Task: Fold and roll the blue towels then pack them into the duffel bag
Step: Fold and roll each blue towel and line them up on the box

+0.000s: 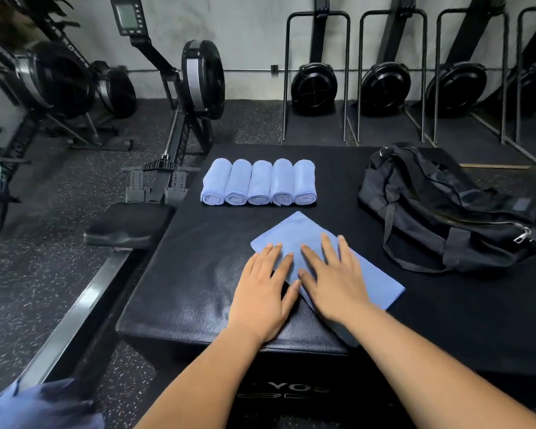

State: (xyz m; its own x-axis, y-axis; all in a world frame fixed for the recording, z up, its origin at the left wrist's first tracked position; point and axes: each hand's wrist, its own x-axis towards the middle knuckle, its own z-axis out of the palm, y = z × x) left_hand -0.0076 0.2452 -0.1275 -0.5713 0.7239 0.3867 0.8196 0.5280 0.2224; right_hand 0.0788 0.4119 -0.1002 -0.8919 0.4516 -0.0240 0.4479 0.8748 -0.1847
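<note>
Folded flat blue cloth towel (310,239) lies on the black padded table (198,274); both hands, left (262,294) and right (334,281), press flat, fingers spread, seemingly gripping nothing.

This is a gym. Beyond the fingers (279,252), rowing machines (195,88) stand on speckled rubber flooring (44,274), and more are stored upright along the wall (314,85). The worktop (198,274) under the fingers looks like a padded plyo box.

My left hand (262,292) and my right hand (334,281) are bare. My arms have no sleeves on them.
</note>
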